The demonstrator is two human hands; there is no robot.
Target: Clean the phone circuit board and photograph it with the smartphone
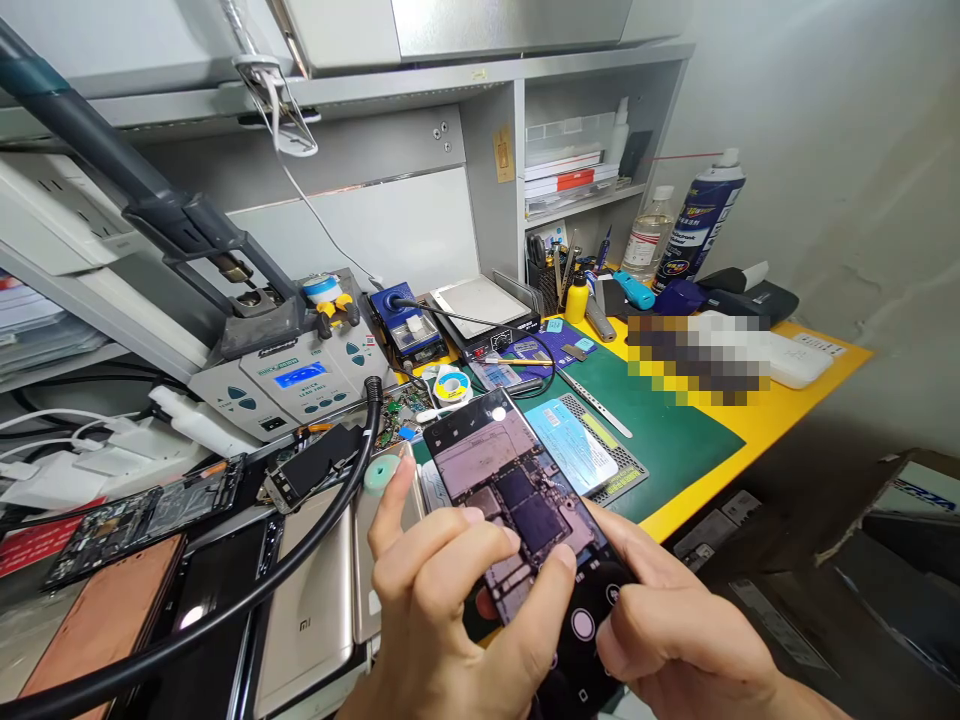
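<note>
A black smartphone (534, 500) is tilted in front of me, its screen showing a close-up of a circuit board in a camera app. My right hand (686, 630) grips its lower right side, with the thumb bent over the front near the round shutter button. Over the screen's lower left is my left hand (465, 590). Its thumb and a bent finger are on or just above the glass, a little apart, and one finger sticks up beside the phone. A fingertip shows at the phone's left edge, partly hidden.
A thick black hose (300, 570) arcs across phones at the left, including a gold one (304, 625). Behind stand a grey control station (300, 375) and a soldering station (405, 325). On the green mat (690, 450) lie tweezers (596, 402) and a blue packet (574, 445).
</note>
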